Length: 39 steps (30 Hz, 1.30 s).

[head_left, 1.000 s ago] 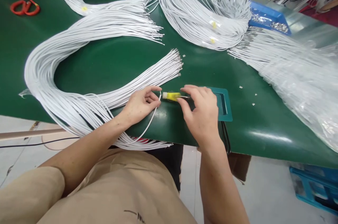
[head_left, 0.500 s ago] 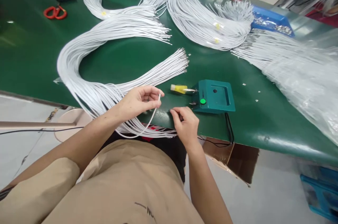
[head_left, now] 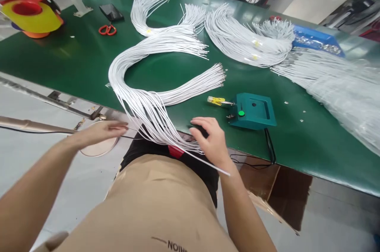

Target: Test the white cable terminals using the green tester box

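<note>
My left hand is off the front edge of the table, left of the white cables, its fingers stretched out and nothing seen in them. Over the table's front edge, my right hand has its thumb and fingers apart in a loose curve. A curved bundle of white cables runs from the table down over the lap. One loose white cable reaches across to my right wrist. Just beyond my right hand stands a teal device with a green button and a yellow-handled clip.
More white cable bundles lie at the back, near a blue tray of small metal parts. Clear plastic covers cables on the right. Red-handled scissors, a dark phone-like object and yellow-red rolls are at the left.
My left hand has let go of the white cable end and moved left, off the bundle. That cable now lies toward my right wrist. My right hand's fingers have spread. The view has shifted.
</note>
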Available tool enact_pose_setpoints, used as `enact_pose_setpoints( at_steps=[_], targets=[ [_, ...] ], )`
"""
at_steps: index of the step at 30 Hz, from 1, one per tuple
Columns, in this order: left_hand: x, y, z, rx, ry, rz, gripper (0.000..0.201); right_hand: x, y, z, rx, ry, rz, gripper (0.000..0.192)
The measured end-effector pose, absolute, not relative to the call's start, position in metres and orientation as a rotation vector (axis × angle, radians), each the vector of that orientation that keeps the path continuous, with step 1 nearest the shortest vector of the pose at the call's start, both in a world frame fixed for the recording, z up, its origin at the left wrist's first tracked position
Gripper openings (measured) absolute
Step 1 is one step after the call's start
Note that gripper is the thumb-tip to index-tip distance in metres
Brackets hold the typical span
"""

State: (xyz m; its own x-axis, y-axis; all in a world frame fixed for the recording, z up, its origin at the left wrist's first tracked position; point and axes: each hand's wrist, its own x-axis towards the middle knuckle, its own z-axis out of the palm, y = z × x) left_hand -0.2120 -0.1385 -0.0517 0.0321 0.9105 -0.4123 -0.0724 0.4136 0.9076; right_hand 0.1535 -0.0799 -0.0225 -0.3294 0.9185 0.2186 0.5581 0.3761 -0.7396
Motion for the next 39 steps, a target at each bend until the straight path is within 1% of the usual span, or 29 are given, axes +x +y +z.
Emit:
enact_pose_setpoints(
  at_steps=[1,2,5,8,11,14,16,19,21,23,24,25,27,29,31,35,37,39],
  targets=[
    [-0.193,-0.142,-0.060,0.859,1.351,0.789,0.027,0.143,-0.084,-0.024,-1.250,-2.117,0.644,0.029],
    [-0.172,-0.143,-0.066,0.848,1.342,0.757,0.029,0.131,-0.089,-0.027,-1.250,-2.210,0.562,0.037],
    [-0.108,-0.143,-0.076,0.713,1.137,0.957,0.033,0.101,-0.106,-0.037,-1.251,-2.392,0.460,0.060],
    [-0.069,-0.144,-0.072,0.567,0.923,1.045,0.030,0.084,-0.125,-0.042,-1.215,-2.450,0.471,0.067],
    [-0.063,-0.147,-0.059,0.460,0.855,0.975,0.025,0.080,-0.141,-0.038,-1.198,-2.437,0.560,0.066],
    [-0.070,-0.149,-0.039,0.464,0.817,0.859,0.023,0.084,-0.148,-0.018,-1.157,-2.420,0.708,0.064],
    [-0.074,-0.146,-0.022,0.475,0.804,0.794,0.025,0.091,-0.147,0.008,-1.095,-2.437,0.802,0.059],
    [-0.073,-0.132,0.006,0.462,0.786,0.703,0.027,0.116,-0.140,0.062,-1.003,-2.477,0.896,0.057],
    [-0.070,-0.117,0.025,0.395,0.792,0.772,0.018,0.140,-0.131,0.093,-1.056,-2.367,0.944,0.051],
    [-0.068,-0.099,0.044,0.356,0.772,0.887,0.010,0.166,-0.120,0.108,-1.186,-2.134,0.971,0.038],
    [-0.068,-0.089,0.054,0.380,0.755,0.942,0.010,0.177,-0.113,0.107,-1.241,-1.981,0.974,0.035],
    [-0.069,-0.080,0.062,0.415,0.744,1.008,0.014,0.187,-0.105,0.101,-1.271,-1.811,0.987,0.036],
    [-0.073,-0.063,0.077,0.490,0.721,1.158,0.018,0.200,-0.092,0.077,-1.301,-1.542,1.032,0.046],
    [-0.078,-0.049,0.089,0.550,0.720,1.300,0.021,0.205,-0.085,0.046,-1.337,-1.412,1.028,0.050],
    [-0.083,-0.033,0.098,0.587,0.739,1.429,0.024,0.203,-0.086,0.018,-1.346,-1.395,1.002,0.053],
    [-0.094,0.012,0.110,0.524,0.640,1.708,0.018,0.190,-0.102,-0.016,-1.432,-1.625,0.956,0.041],
    [-0.103,0.045,0.114,0.403,0.520,1.836,0.023,0.184,-0.106,-0.025,-1.449,-1.791,0.852,0.034],
    [-0.114,0.080,0.113,0.286,0.504,1.927,0.032,0.180,-0.106,-0.031,-1.446,-1.900,0.720,0.027]
  ],
)
